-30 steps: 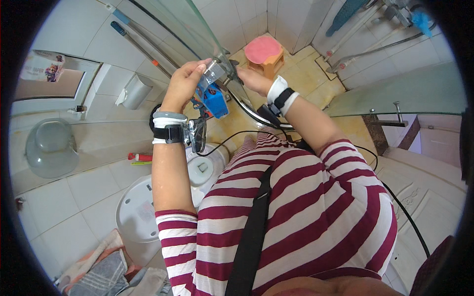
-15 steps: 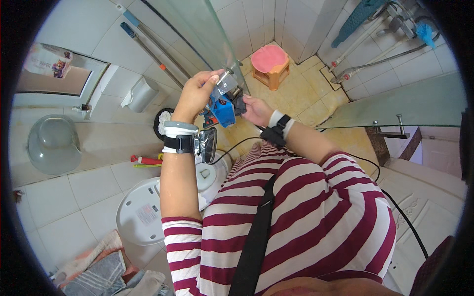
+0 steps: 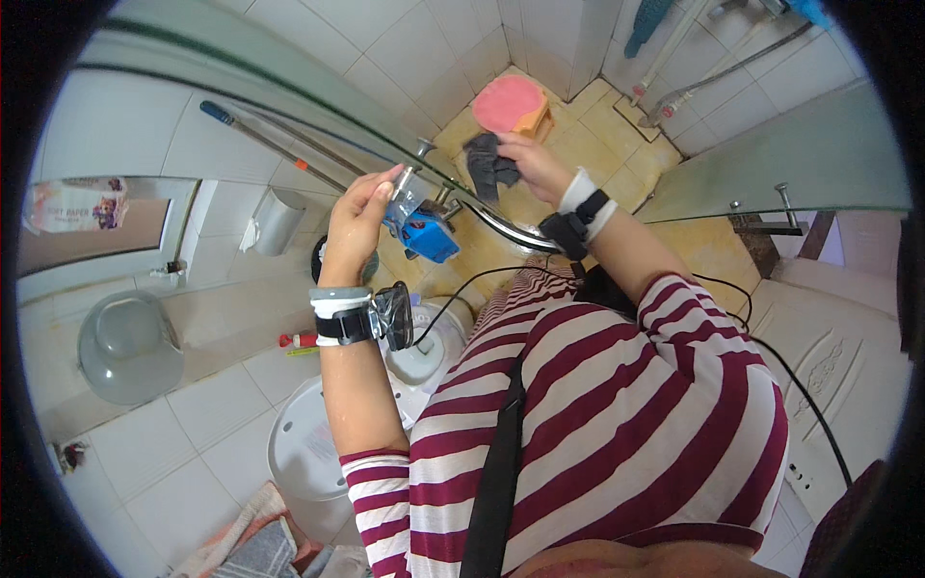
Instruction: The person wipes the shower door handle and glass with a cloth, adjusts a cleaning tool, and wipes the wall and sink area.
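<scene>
A person in a maroon-and-white striped shirt (image 3: 597,414) fills the middle of the view, with a black strap (image 3: 493,482) running down the front. A tall glass panel (image 3: 241,82) slants in from the upper left, and its near end reaches the space between the two hands. Another glass panel (image 3: 771,178) stands at the right. The floor (image 3: 588,144) is yellow tile, and a white door (image 3: 819,376) is at the lower right. A white toilet (image 3: 306,453), partly hidden by the left forearm, is at the lower left. A window (image 3: 96,241) is set in the left wall. An orange stool (image 3: 511,106) with a pink top stands on the floor beyond the right hand.

The hands are apart, each gripping something different. The left hand (image 3: 356,217) is on the left side of the slanting panel, with thumb and fingers pinched on the clear upper part of a blue packet (image 3: 426,237), which hangs below the fingertips. The right hand (image 3: 540,171) is on the other side, its fingers closed on the edge of a dark grey cloth (image 3: 489,164). The cloth droops in front of the stool; whether it touches the glass, I cannot tell. Smallest is a metal knob (image 3: 424,146), just beside the left fingertips.
</scene>
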`<action>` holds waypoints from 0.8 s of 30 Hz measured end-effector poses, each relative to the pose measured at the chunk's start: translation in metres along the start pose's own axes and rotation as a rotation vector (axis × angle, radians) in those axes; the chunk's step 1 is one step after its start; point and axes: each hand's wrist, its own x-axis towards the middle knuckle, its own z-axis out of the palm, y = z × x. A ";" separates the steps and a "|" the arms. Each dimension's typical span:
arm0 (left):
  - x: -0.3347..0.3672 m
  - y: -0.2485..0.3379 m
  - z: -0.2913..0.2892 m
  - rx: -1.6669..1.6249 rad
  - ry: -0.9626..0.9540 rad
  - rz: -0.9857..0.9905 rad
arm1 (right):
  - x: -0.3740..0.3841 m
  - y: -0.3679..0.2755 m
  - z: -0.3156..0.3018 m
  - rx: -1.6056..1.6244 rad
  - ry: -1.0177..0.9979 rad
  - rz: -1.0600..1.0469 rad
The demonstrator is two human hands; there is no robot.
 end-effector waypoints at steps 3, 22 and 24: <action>0.004 0.007 0.007 -0.013 -0.025 -0.002 | 0.004 0.021 0.033 -0.044 -0.130 -0.037; -0.235 0.214 -0.025 -0.057 -0.606 0.923 | -0.014 -0.021 0.061 -1.019 -0.491 -0.267; -0.254 0.214 -0.018 0.013 -0.466 0.948 | -0.008 -0.013 0.044 -0.990 -0.471 -0.214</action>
